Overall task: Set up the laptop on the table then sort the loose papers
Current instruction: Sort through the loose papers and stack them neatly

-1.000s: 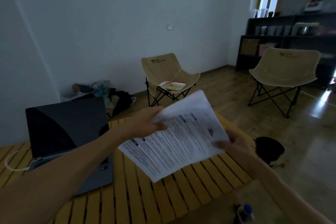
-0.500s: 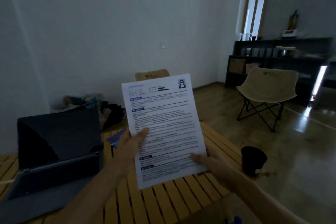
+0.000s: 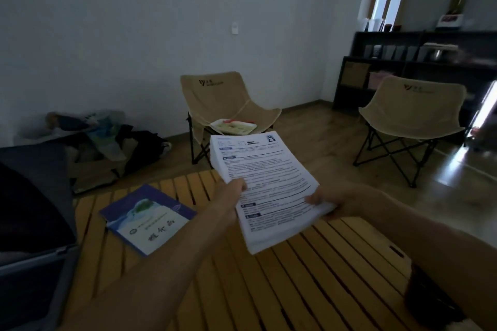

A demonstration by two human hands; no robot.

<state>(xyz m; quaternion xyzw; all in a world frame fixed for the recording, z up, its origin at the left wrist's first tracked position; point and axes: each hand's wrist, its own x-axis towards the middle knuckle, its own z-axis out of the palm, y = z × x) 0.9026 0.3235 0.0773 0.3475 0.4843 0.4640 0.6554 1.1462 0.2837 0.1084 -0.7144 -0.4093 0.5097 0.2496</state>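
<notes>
A stack of printed white papers point(image 3: 265, 185) is held above the wooden slatted table point(image 3: 309, 282), tilted away from me. My left hand point(image 3: 231, 191) grips its left edge, thumb on the top sheet. My right hand point(image 3: 341, 200) grips its right edge near the lower corner. An open dark laptop point(image 3: 29, 223) stands at the table's left side, partly cut off by the frame. A blue and white booklet point(image 3: 148, 219) lies flat on the table between the laptop and my left arm.
A dark cup point(image 3: 427, 301) stands by the table's right edge. Two beige folding chairs point(image 3: 223, 107) point(image 3: 411, 113) stand on the wooden floor beyond, the nearer one bearing a tray. Bags point(image 3: 107, 140) lie by the wall; a dark shelf point(image 3: 419, 62) is at right.
The papers went from a loose fanned grip, to upright before me, to a squared stack tilted lower over the table. The view shifted right, revealing the booklet.
</notes>
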